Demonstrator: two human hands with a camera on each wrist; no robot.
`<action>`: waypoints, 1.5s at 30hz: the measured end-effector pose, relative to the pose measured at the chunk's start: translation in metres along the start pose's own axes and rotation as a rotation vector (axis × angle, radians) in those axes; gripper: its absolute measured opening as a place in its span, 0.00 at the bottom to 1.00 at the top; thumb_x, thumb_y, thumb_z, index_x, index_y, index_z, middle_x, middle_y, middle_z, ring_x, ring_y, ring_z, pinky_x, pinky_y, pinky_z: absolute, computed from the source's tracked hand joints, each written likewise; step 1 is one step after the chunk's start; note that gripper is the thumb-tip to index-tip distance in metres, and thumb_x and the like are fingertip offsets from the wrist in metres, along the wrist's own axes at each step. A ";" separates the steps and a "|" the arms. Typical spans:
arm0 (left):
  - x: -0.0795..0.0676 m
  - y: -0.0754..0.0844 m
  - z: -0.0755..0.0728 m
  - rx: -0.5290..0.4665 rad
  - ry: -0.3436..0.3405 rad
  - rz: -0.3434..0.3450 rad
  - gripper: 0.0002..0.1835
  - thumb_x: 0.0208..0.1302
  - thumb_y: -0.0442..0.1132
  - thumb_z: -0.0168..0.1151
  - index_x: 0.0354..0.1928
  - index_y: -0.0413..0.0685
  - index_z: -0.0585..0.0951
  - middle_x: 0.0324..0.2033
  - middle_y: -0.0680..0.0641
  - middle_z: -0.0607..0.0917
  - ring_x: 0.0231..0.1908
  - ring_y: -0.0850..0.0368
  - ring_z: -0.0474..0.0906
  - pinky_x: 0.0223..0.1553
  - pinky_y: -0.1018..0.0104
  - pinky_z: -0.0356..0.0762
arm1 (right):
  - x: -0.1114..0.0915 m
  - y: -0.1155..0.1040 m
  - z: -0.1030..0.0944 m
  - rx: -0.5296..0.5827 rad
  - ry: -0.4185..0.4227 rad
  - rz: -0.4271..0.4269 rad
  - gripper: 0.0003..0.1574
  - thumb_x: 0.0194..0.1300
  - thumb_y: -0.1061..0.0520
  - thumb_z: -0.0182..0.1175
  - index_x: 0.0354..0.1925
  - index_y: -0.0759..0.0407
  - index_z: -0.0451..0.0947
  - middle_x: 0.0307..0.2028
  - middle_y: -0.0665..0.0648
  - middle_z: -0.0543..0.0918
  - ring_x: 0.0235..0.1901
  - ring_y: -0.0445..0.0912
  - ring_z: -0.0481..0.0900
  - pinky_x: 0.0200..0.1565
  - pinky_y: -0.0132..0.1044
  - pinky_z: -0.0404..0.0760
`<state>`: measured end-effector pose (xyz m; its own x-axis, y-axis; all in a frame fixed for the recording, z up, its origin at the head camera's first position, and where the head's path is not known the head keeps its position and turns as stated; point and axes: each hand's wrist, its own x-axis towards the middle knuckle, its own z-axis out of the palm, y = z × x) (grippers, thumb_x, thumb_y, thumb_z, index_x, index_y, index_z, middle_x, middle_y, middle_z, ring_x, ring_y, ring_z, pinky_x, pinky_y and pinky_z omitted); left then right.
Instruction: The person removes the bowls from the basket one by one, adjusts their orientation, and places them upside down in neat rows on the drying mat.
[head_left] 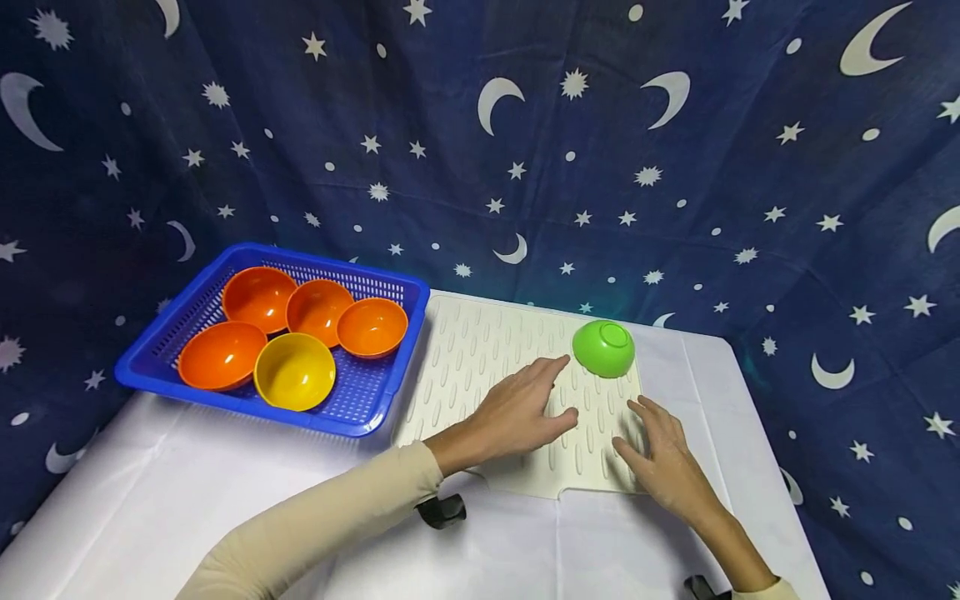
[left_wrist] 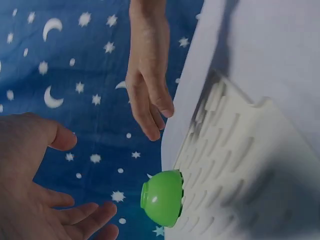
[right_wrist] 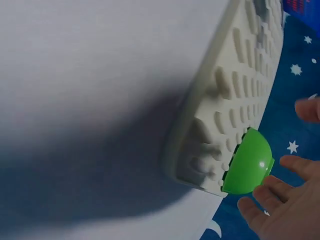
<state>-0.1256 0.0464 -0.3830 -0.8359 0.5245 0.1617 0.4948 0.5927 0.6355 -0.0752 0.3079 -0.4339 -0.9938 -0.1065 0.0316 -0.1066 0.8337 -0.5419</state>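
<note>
A green bowl (head_left: 604,348) lies upside down at the far right corner of a white ridged drying mat (head_left: 517,400). My left hand (head_left: 517,410) hovers over the middle of the mat, fingers stretched toward the bowl, thumb apart, nothing held. To the right, over the mat's near right edge, my right hand (head_left: 663,458) has its fingers loosely spread and holds nothing. The left wrist view shows the green bowl (left_wrist: 164,198) rim down on the mat, apart from the left fingers. In the right wrist view the right fingertips overlap the bowl (right_wrist: 249,162).
A blue plastic basket (head_left: 375,415) stands left of the mat. Inside it are several orange bowls (head_left: 258,298) and one yellow bowl (head_left: 295,372), openings up. A white cloth (head_left: 495,550) covers the table, and a dark curtain (head_left: 450,108) with moons and stars hangs behind.
</note>
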 end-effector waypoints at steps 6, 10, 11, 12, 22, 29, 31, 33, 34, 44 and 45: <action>-0.037 -0.016 -0.026 0.060 0.003 0.064 0.40 0.66 0.53 0.61 0.76 0.44 0.64 0.68 0.45 0.73 0.66 0.49 0.69 0.65 0.50 0.69 | -0.012 0.014 0.014 -0.160 -0.029 -0.027 0.55 0.65 0.35 0.65 0.74 0.69 0.60 0.74 0.73 0.53 0.71 0.71 0.52 0.58 0.74 0.63; -0.056 -0.031 -0.045 0.087 0.044 0.070 0.39 0.65 0.53 0.63 0.75 0.45 0.67 0.68 0.45 0.73 0.66 0.49 0.69 0.66 0.48 0.66 | -0.020 0.027 0.019 -0.203 -0.093 0.032 0.64 0.65 0.29 0.61 0.76 0.74 0.52 0.74 0.77 0.48 0.71 0.74 0.48 0.61 0.75 0.58; -0.061 -0.034 -0.049 0.094 0.057 0.070 0.39 0.65 0.53 0.63 0.74 0.46 0.67 0.68 0.46 0.73 0.66 0.49 0.69 0.66 0.47 0.66 | -0.022 0.031 0.020 -0.206 -0.106 0.047 0.66 0.65 0.28 0.60 0.76 0.76 0.50 0.74 0.78 0.47 0.72 0.75 0.46 0.62 0.75 0.57; -0.065 -0.037 -0.054 0.100 0.067 0.071 0.38 0.65 0.53 0.64 0.74 0.47 0.67 0.68 0.46 0.73 0.67 0.49 0.69 0.67 0.47 0.65 | -0.023 0.034 0.021 -0.207 -0.117 0.061 0.68 0.65 0.27 0.59 0.76 0.77 0.47 0.74 0.79 0.45 0.72 0.75 0.45 0.63 0.74 0.56; -0.097 -0.070 -0.095 0.193 0.110 0.081 0.38 0.63 0.53 0.67 0.73 0.48 0.70 0.69 0.45 0.72 0.68 0.46 0.66 0.66 0.39 0.63 | -0.026 0.046 0.022 -0.184 -0.149 0.052 0.76 0.62 0.28 0.63 0.74 0.83 0.38 0.72 0.85 0.44 0.73 0.75 0.41 0.71 0.65 0.44; -0.112 -0.113 -0.138 0.234 0.010 0.119 0.40 0.66 0.45 0.68 0.75 0.41 0.64 0.72 0.39 0.64 0.70 0.41 0.61 0.68 0.38 0.60 | -0.028 0.049 0.021 -0.172 -0.163 0.026 0.75 0.61 0.29 0.64 0.74 0.82 0.40 0.73 0.83 0.44 0.74 0.73 0.41 0.72 0.62 0.40; -0.115 -0.123 -0.151 0.231 -0.001 0.081 0.42 0.65 0.43 0.70 0.75 0.40 0.62 0.72 0.37 0.63 0.70 0.39 0.62 0.67 0.37 0.61 | -0.029 0.049 0.020 -0.171 -0.169 0.022 0.75 0.61 0.29 0.64 0.74 0.82 0.41 0.73 0.83 0.45 0.74 0.73 0.40 0.72 0.62 0.40; -0.116 -0.133 -0.164 0.247 -0.004 0.038 0.43 0.62 0.42 0.72 0.75 0.39 0.61 0.71 0.36 0.64 0.69 0.37 0.62 0.65 0.34 0.62 | -0.028 0.049 0.020 -0.173 -0.173 0.025 0.75 0.61 0.29 0.64 0.74 0.82 0.42 0.73 0.82 0.45 0.74 0.73 0.40 0.72 0.63 0.41; -0.117 -0.137 -0.169 0.258 -0.009 0.015 0.45 0.61 0.42 0.73 0.75 0.39 0.61 0.71 0.35 0.63 0.69 0.36 0.62 0.64 0.32 0.62 | -0.028 0.049 0.020 -0.173 -0.174 0.029 0.75 0.61 0.29 0.64 0.74 0.82 0.42 0.73 0.82 0.45 0.74 0.73 0.40 0.71 0.64 0.41; -0.125 -0.169 -0.201 0.447 -0.095 -0.246 0.62 0.49 0.52 0.81 0.76 0.31 0.53 0.70 0.25 0.59 0.65 0.22 0.58 0.62 0.26 0.59 | -0.027 0.050 0.022 -0.160 -0.182 0.061 0.76 0.60 0.27 0.64 0.75 0.80 0.41 0.74 0.81 0.44 0.74 0.73 0.39 0.70 0.67 0.41; -0.125 -0.171 -0.201 0.462 -0.104 -0.281 0.63 0.48 0.53 0.81 0.76 0.30 0.52 0.69 0.24 0.59 0.64 0.21 0.58 0.61 0.26 0.60 | -0.027 0.050 0.022 -0.155 -0.182 0.065 0.76 0.60 0.27 0.64 0.75 0.80 0.40 0.74 0.81 0.43 0.74 0.73 0.38 0.70 0.68 0.41</action>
<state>-0.1532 -0.2437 -0.3599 -0.9348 0.3507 -0.0566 0.3279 0.9131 0.2425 -0.0527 0.3410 -0.4803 -0.9781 -0.1345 -0.1587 -0.0605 0.9138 -0.4017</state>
